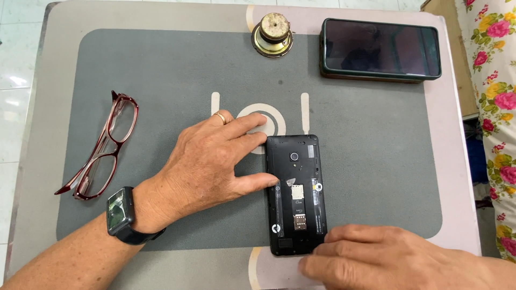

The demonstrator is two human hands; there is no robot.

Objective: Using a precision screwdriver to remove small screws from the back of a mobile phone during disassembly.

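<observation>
With its back cover off, the stiff, light black phone looks fragile inside, so the spread left hand and loosely curled right hand steady its edges.

Two phones are lying on the table — one opened phone with its back cover off, sitting at about five o'clock from the table's middle, and one cased phone lying screen-up toward one o'clock. One pair of red-framed glasses is resting at nine o'clock. One small round speaker is sitting at twelve o'clock. Two hands are showing — left hand and right hand — with one ring and one wristwatch.
</observation>
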